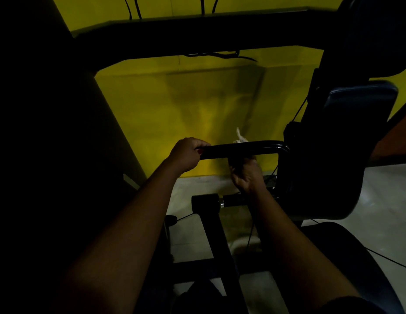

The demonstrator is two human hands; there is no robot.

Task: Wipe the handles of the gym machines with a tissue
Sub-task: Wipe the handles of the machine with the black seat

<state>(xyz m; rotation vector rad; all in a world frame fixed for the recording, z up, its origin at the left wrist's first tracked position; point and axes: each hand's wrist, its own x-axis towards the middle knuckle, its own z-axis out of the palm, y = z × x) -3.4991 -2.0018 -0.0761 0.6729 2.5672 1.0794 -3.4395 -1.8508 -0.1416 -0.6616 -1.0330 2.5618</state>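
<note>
A black horizontal machine handle [261, 148] runs across the middle of the dim scene and bends down at its right end. My left hand [188, 154] grips its left end, thumb over the front. My right hand [246, 172] comes up from below the bar near its middle and holds a white tissue [239, 137] wrapped around the handle. A tuft of the tissue sticks up above the bar.
A second black handle with a metal collar [208, 201] sits lower, under my right wrist. Padded seat parts [360, 103] stand at the right, a dark frame beam [197, 32] crosses above, a yellow wall [186, 105] is behind, and grey floor [383, 200] lies below.
</note>
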